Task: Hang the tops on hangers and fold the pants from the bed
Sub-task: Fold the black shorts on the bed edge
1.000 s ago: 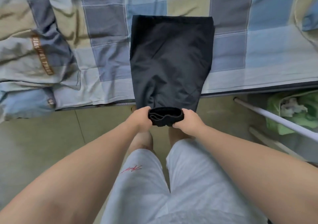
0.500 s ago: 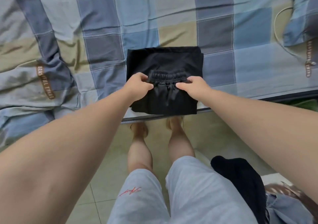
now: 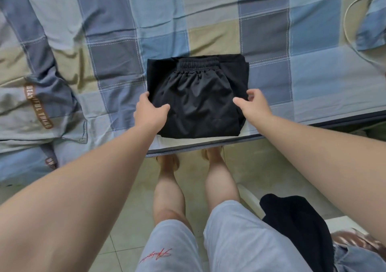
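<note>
Two garments are being seen nearest: light grey shorts (image 3: 240,240), worn by the person, and a dark garment (image 3: 296,225) lying at the lower right. Farther out, the left edge of the folded black pants (image 3: 198,108) is being gripped by the left hand (image 3: 149,113), with the thumb pressed on the top layer and the fingers curled round the edge. The right hand (image 3: 253,106) is being held at the right edge, thumb and fingers loosely parted, nothing pinched. Whether it is touching the cloth cannot be told. The pants are lying at the near edge of the checked bed (image 3: 271,31), the elastic waistband turned to the far side.
</note>
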Demonstrator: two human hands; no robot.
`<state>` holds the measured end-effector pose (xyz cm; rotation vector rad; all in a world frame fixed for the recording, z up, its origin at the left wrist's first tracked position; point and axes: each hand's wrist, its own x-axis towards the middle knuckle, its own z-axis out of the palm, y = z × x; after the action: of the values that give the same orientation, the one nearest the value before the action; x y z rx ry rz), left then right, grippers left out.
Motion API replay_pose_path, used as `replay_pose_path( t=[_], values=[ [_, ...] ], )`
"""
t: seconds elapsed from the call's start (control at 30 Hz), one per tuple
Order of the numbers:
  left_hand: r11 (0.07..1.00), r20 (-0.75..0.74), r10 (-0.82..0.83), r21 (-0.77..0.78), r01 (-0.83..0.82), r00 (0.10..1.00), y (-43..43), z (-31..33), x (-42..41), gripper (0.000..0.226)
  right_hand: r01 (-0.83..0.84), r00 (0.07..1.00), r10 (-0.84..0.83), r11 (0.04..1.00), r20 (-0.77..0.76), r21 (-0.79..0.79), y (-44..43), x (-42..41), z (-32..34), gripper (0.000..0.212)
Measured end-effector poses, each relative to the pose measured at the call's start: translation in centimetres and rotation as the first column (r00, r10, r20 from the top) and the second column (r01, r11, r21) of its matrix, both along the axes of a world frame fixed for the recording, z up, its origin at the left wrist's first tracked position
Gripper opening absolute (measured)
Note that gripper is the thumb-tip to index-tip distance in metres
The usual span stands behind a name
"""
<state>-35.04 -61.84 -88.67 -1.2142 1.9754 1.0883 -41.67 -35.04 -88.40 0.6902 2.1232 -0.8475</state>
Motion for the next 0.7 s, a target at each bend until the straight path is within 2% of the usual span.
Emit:
replay_pose_path(
  t=[0.1,0.2,0.33,0.47,0.53,0.7],
  values=[
    [1.0,0.047,0.005,-0.029,-0.004,0.999,-0.3,-2.1,0.3,0.097,0.052,0.997,-0.055,0.996,0.047,0.079,0.7,0.6,-2.2,0.091],
    [1.0,0.051,0.027,0.003,-0.027,0.998,-0.4,-4.4,-0.1,0.109,0.158,0.982,-0.158,0.987,0.101,0.01,0.9,1.0,-4.7,0.106],
    [0.993,0.099,0.08,0.079,-0.088,0.992,0.3,-6.0,-0.6,0.097,0.2,0.974,-0.185,0.973,0.132,-0.111,0.8,1.2,-6.6,0.086],
    [0.988,0.112,0.038,0.143,-0.054,0.993,1.3,-5.6,-0.6,0.06,0.213,0.957,-0.171,0.962,0.234,-0.169,0.3,2.2,-6.5,0.066],
    [0.98,0.142,0.008,0.194,-0.036,0.99,1.8,-4.5,-0.3,0.049,0.249,0.939,-0.194,0.953,0.284,-0.175,0.0,2.7,-5.5,0.052],
    [0.958,0.223,-0.045,0.285,-0.021,0.974,2.8,0.3,1.4,0.041,0.264,0.921,-0.199,0.951,0.336,-0.159,-0.3,2.6,0.1,0.048]
  ],
)
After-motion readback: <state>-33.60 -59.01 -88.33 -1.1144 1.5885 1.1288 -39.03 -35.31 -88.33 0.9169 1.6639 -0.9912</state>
